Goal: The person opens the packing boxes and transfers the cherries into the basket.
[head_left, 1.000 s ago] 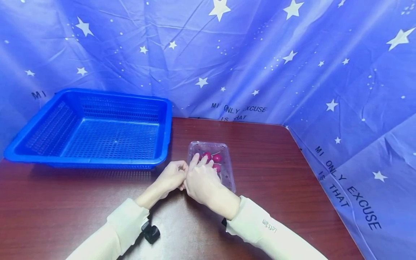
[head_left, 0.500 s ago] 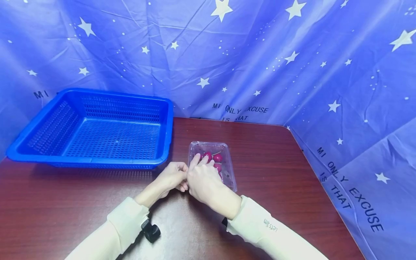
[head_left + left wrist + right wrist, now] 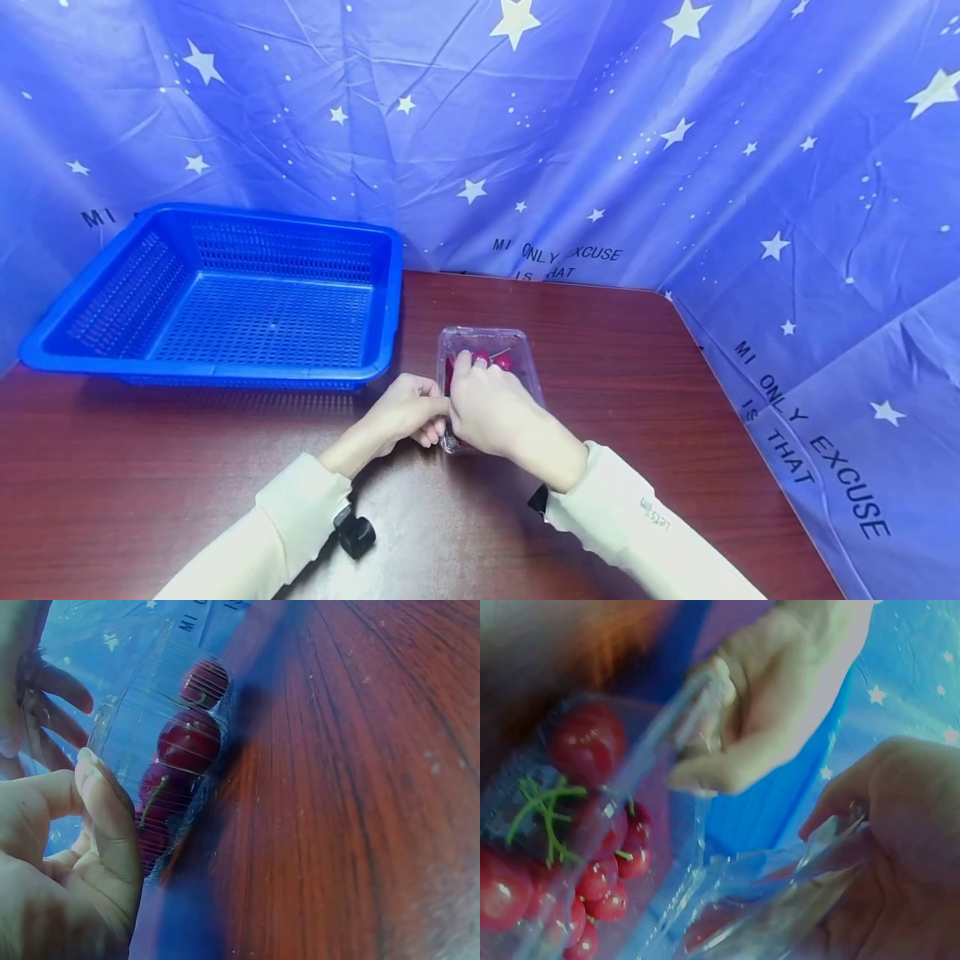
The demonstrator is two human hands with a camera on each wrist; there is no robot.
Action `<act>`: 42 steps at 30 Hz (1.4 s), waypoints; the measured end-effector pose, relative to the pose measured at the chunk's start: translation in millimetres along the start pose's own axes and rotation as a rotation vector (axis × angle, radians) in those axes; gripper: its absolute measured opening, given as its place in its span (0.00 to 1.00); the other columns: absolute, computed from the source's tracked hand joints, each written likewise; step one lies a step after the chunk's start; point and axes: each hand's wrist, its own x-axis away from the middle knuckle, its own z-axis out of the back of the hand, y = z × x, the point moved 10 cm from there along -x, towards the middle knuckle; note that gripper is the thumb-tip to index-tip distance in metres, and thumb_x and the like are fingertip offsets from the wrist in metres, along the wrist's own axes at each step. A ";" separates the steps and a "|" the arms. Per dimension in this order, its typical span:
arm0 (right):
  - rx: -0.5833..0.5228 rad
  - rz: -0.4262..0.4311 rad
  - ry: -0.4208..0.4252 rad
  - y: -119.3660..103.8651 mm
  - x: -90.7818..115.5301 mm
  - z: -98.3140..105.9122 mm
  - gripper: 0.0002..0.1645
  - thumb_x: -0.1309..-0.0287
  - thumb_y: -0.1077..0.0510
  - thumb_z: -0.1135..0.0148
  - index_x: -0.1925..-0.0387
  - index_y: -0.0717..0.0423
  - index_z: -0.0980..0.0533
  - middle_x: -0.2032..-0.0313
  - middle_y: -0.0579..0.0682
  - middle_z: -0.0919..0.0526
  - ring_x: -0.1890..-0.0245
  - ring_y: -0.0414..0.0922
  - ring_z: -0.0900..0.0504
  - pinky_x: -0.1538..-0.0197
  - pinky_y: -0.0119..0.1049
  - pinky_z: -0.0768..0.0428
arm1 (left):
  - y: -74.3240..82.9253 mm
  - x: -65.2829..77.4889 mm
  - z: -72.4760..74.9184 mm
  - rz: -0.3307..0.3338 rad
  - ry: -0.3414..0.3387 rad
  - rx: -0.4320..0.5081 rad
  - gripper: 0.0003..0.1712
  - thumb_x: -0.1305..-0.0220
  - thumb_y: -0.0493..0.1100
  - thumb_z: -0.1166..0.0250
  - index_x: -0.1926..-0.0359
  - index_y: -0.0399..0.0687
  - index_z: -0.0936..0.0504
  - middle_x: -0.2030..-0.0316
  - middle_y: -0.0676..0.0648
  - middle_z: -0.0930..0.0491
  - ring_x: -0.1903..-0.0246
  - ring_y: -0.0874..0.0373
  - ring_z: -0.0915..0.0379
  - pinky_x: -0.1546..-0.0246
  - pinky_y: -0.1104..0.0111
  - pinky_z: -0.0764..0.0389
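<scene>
A clear plastic box (image 3: 534, 375) with dark red cherries (image 3: 189, 740) stands on the table, some cherries with green stems. My left hand (image 3: 405, 412) is at the near left side of the box; in the right wrist view its thumb and fingers pinch the rim. My right hand (image 3: 498, 408) is over the box and covers much of it from above. In the right wrist view the right hand's fingers pinch a crinkled sheet of clear plastic (image 3: 780, 900) that extends toward the box. The cherries (image 3: 589, 746) show beneath the clear edge.
A large blue plastic basket (image 3: 210, 371) with perforated walls stands at the left of the brown wooden table (image 3: 615, 367). A blue curtain with stars (image 3: 442, 150) hangs behind the table and along its right side.
My right hand has shifted slightly right, and its extended fingers have curled inward. The near left corner of the box now shows between the hands. The left hand has moved slightly right.
</scene>
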 end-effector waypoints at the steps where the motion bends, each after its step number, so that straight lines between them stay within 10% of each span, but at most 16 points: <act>1: -0.028 0.003 -0.002 2.3 -0.2 1.3 0.27 0.42 0.56 0.45 0.50 0.77 0.31 0.67 0.65 0.16 0.70 0.58 0.16 0.67 0.50 0.13 | -0.7 -0.2 -0.3 0.008 0.000 -0.004 0.13 0.44 0.33 0.43 0.84 0.44 0.30 0.92 0.53 0.27 0.93 0.66 0.33 0.92 0.77 0.27; 10: -0.143 0.051 -0.009 15.6 -1.9 11.2 0.13 0.38 0.59 0.49 0.63 0.69 0.26 0.81 0.54 0.22 0.79 0.49 0.20 0.72 0.48 0.15 | 0.8 0.9 -1.7 0.021 -0.015 -0.034 0.14 0.44 0.32 0.43 0.85 0.45 0.30 0.92 0.53 0.27 0.93 0.65 0.33 0.92 0.77 0.27; 19: -0.396 -0.045 -0.065 52.4 4.7 27.4 0.25 0.35 0.59 0.56 0.40 0.62 0.29 0.86 0.46 0.29 0.89 0.38 0.31 0.77 0.37 0.24 | 1.4 -1.3 1.5 0.018 -0.002 -0.071 0.14 0.45 0.32 0.42 0.85 0.45 0.31 0.92 0.52 0.28 0.93 0.65 0.34 0.92 0.78 0.29; 26: -0.384 0.001 -0.071 53.7 10.4 23.9 0.27 0.36 0.56 0.55 0.39 0.67 0.30 0.83 0.46 0.29 0.78 0.42 0.26 0.58 0.43 0.22 | 2.1 -0.5 0.5 0.027 0.005 -0.055 0.14 0.44 0.32 0.42 0.84 0.44 0.30 0.91 0.52 0.27 0.93 0.65 0.33 0.92 0.77 0.28; 34: -0.391 -0.046 0.006 59.5 19.7 32.9 0.25 0.39 0.59 0.53 0.42 0.65 0.30 0.86 0.46 0.29 0.88 0.38 0.31 0.76 0.36 0.27 | 4.0 0.9 -1.1 0.031 0.028 -0.066 0.14 0.45 0.31 0.41 0.85 0.44 0.30 0.92 0.52 0.28 0.93 0.65 0.34 0.93 0.77 0.28; 42: -0.344 -0.180 0.087 83.3 30.9 52.1 0.22 0.41 0.59 0.52 0.48 0.67 0.32 0.83 0.53 0.24 0.82 0.47 0.24 0.74 0.43 0.24 | 4.3 0.7 1.2 0.032 0.037 -0.072 0.14 0.46 0.31 0.41 0.86 0.44 0.30 0.93 0.52 0.28 0.93 0.65 0.34 0.93 0.78 0.29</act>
